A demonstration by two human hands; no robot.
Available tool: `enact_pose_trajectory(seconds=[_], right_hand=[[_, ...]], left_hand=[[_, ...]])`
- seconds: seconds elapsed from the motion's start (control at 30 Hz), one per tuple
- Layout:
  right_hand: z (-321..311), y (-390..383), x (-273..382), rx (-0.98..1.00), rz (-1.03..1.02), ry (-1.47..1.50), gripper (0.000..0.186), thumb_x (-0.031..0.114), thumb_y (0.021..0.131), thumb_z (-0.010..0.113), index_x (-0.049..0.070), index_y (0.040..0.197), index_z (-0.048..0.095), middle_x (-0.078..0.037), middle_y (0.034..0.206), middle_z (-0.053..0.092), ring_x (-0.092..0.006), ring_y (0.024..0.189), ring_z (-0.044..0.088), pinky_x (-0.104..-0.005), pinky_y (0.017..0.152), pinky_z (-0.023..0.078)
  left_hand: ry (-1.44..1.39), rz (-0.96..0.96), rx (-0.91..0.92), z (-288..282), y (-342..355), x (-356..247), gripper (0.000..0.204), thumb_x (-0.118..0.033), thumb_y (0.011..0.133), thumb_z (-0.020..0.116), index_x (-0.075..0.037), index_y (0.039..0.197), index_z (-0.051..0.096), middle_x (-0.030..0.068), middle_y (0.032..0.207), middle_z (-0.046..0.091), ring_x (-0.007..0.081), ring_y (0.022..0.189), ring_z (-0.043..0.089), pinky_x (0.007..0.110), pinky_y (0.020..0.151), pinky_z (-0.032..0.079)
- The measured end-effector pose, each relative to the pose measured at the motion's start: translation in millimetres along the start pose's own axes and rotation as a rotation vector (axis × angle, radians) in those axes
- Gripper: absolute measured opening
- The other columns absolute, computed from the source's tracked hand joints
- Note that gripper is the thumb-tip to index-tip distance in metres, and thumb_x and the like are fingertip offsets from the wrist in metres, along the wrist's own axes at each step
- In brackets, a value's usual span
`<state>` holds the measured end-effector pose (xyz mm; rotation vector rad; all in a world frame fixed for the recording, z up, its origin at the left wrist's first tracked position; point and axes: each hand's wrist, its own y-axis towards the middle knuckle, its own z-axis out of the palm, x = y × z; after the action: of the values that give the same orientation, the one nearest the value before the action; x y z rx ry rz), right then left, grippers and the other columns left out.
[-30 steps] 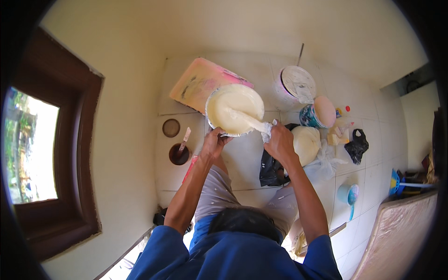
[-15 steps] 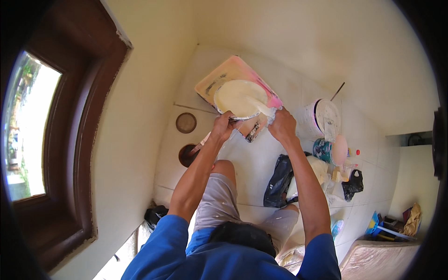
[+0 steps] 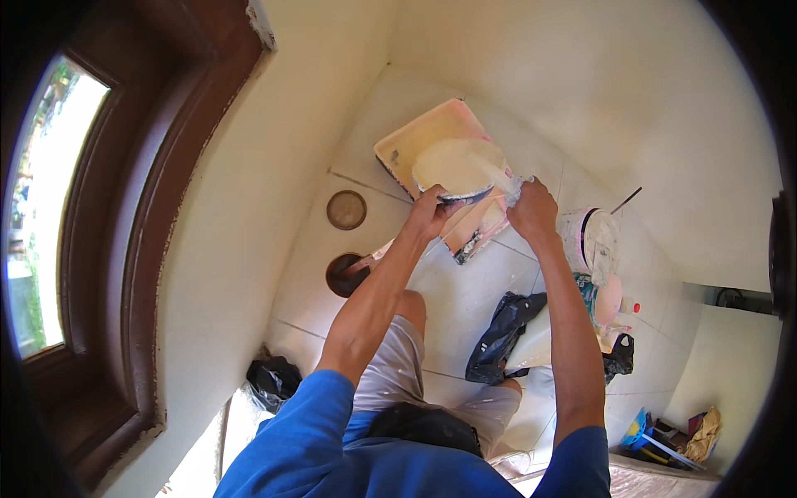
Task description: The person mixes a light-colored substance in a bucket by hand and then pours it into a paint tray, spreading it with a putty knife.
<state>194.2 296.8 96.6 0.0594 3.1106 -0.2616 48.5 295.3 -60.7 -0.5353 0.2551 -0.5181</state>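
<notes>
My left hand [image 3: 427, 214] grips the near rim of a paint bucket [image 3: 475, 197], its thumb over the edge. Cream paint [image 3: 452, 163] shows across the bucket's round mouth. In my closed right hand [image 3: 534, 209] is a paint-coated tool [image 3: 510, 184], its pale end reaching over the paint from the right. Paint hides what kind of tool it is. Under and around the bucket lies a paint tray [image 3: 397, 151], stained cream and pink, partly covered by the bucket.
On the tiled floor to the left are a round lid [image 3: 346, 210] and a dark round container [image 3: 342, 280] with a brush in it. A black plastic bag [image 3: 504, 332] lies near my knee. Rightward stands a paint-smeared pail [image 3: 581, 241]. Walls rise left and beyond.
The view has shifted, so the tray, bucket and both hands sit further right. The tool's pale end lies further across the paint's far side. Both grips stay the same.
</notes>
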Motion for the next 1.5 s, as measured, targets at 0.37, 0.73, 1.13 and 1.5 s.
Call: enact_pose_trajectory(seconds=[0.37,0.73,1.13,1.5], right_hand=[[-24,26,25,-0.114,-0.15,-0.059,0.015,0.007,0.067,0.059,-0.004,0.077,0.062,-0.031,0.109,0.053,-0.0372,0.078,0.062,-0.0409,0.066,0.051],[-55,41,66,-0.248,-0.375,-0.124,0.015,0.005,0.072,0.05,-0.005,0.077,0.06,-0.032,0.104,0.054,-0.035,0.071,0.063,-0.0394,0.059,0.051],[-76,39,104,-0.217,-0.401,-0.164,0.021,0.006,0.064,0.061,-0.004,0.082,0.062,-0.025,0.106,0.055,-0.0336,0.072,0.062,-0.0377,0.061,0.051],[-70,34,90,-0.312,-0.393,-0.133,0.016,0.006,0.072,0.056,-0.007,0.079,0.061,-0.025,0.098,0.056,-0.0318,0.072,0.063,-0.0363,0.057,0.052]], left_hand=[[-0.192,-0.008,0.027,12,8,-20,0.031,0.001,0.079,0.046,0.01,0.108,0.041,0.0213,0.109,0.047,0.0359,0.101,0.052,0.033,0.082,0.054],[-0.489,-0.165,0.2,14,23,-22,0.035,0.004,0.079,0.041,0.012,0.114,0.041,0.024,0.112,0.047,0.0389,0.108,0.048,0.026,0.08,0.054],[-0.874,-0.319,0.473,35,55,-17,0.028,-0.001,0.078,0.043,0.01,0.104,0.046,0.0185,0.098,0.056,0.0257,0.095,0.057,0.031,0.083,0.052],[-0.762,-0.186,0.266,55,47,-11,0.014,-0.002,0.082,0.046,0.009,0.087,0.053,0.018,0.094,0.057,0.0271,0.091,0.058,0.031,0.081,0.054]])
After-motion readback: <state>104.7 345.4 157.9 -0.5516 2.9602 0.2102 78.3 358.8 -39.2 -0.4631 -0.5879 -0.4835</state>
